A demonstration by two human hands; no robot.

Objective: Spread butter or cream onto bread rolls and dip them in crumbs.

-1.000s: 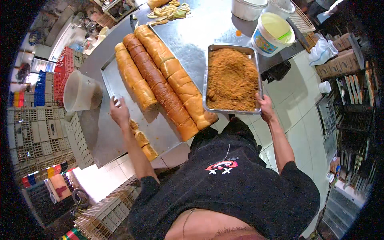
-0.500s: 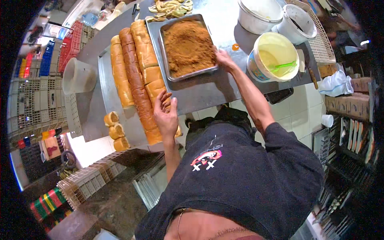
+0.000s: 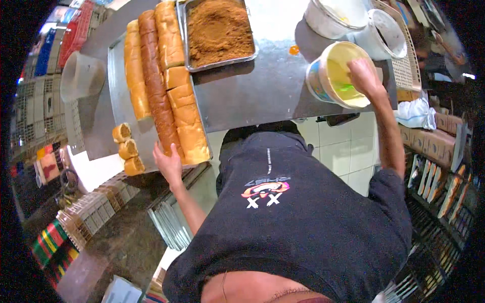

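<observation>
- Dark-brown, long, cylindrical bread loaf [image 3: 157, 81] lies on a wide, flat metal sheet [image 3: 119, 83] on the grey metal counter [image 3: 242, 103], between two golden-brown, scored loaves, one to its left [image 3: 135, 70] and a longer one to its right [image 3: 186, 113].
- Left hand [image 3: 168, 164] is at the near end of the dark loaf, its fingers spread apart rather than clenched; how firmly they touch the crust, I cannot tell.
- Right hand [image 3: 366, 78] reaches over the mouth of a white plastic bucket with pale-yellow contents [image 3: 316, 83]; its fingers are curled beside a bright-green utensil [image 3: 346, 88], and I cannot tell whether they grasp it.
- Silver rectangular pan [image 3: 222, 64] of loose brown crumbs [image 3: 217, 33] sits just right of the loaves.
- Three small golden bread pieces [image 3: 128, 149] line up left of the left hand.
- Two white plastic tubs [image 3: 316, 22] [image 3: 367, 41] stand behind the bucket.
</observation>
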